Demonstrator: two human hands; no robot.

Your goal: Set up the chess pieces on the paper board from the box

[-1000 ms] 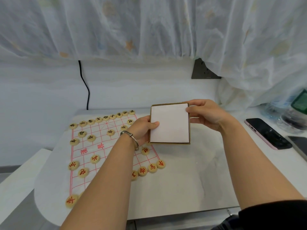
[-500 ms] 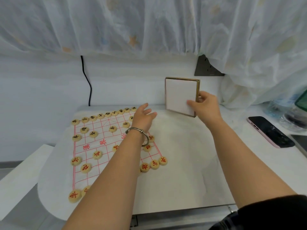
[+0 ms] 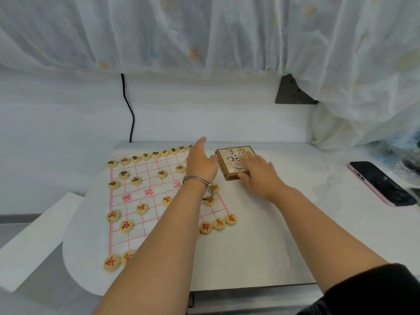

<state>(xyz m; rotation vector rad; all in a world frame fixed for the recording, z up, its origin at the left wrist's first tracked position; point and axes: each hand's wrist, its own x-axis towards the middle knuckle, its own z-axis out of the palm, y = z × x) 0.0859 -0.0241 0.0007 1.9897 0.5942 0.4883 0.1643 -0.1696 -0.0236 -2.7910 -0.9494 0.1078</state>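
Paper board [image 3: 156,185] reads 漢界; corner piece [image 3: 111,263] 車.

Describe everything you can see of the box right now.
The box is small, flat, squarish and cardboard-looking, gold-brown with black brush lettering on a pale top. It lies flat, printed face up, apparently closed, on the white table just right of the paper board. The right hand rests on its near right part, fingers laid over the top. The left hand is open beside its left edge; contact unclear.
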